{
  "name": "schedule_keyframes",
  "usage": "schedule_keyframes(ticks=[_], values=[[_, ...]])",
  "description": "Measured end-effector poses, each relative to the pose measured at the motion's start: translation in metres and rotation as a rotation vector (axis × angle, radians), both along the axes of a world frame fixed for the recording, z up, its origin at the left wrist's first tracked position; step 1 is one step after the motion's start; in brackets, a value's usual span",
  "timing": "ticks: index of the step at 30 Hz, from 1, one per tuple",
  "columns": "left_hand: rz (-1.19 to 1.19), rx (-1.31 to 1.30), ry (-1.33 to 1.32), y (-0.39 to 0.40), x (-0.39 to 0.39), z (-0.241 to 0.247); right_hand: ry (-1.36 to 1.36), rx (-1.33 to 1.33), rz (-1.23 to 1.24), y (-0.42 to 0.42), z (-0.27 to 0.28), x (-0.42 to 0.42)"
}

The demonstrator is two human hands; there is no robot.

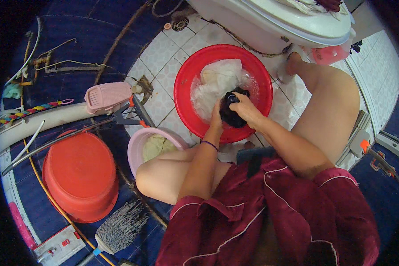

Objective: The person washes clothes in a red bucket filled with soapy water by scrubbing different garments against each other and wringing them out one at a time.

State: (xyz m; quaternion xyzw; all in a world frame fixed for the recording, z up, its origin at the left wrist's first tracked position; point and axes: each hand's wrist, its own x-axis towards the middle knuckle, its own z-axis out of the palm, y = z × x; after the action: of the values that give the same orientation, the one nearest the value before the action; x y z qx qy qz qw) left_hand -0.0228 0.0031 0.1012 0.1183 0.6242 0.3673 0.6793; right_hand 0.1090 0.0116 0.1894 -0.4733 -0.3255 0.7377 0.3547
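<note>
A red plastic basin [183,116] stands on the tiled floor before me, with water and wet white cloth [219,78] in it. Over its near right part, both hands hold a bundled black cloth [232,116]. My left hand [216,114] supports the bundle from its left side. My right hand [244,107] grips its upper right part, with the thumb and fingers closed on a dark fold. The white cloth lies just beyond the bundle, partly under water. The fingertips of my left hand are hidden behind the black cloth.
A pink basin [135,149] with pale cloth stands left of my knee. Beyond it are an upturned red tub [81,166], a string mop [121,226] and a pink scrubbing brush [108,96]. A white toilet [252,26] stands at the upper right, cloth on its lid.
</note>
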Motion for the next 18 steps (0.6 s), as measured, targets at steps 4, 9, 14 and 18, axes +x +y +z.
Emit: schedule_keyframes(ticks=[4, 9, 14, 18], values=[[0.042, 0.016, -0.338, -0.001, 0.001, 0.015, 0.206, 0.071, 0.199, 0.006, 0.034, 0.017], [0.034, 0.034, -0.589, 0.012, -0.009, 0.013, 0.205, 0.217, 0.449, 0.025, 0.029, 0.036], [0.212, 0.244, -0.430, 0.024, 0.000, 0.007, -0.580, 0.388, 0.344, 0.043, 0.001, 0.037], [0.282, 0.276, -0.104, 0.020, 0.021, 0.043, -0.597, -0.125, 0.079, 0.032, -0.050, 0.040]])
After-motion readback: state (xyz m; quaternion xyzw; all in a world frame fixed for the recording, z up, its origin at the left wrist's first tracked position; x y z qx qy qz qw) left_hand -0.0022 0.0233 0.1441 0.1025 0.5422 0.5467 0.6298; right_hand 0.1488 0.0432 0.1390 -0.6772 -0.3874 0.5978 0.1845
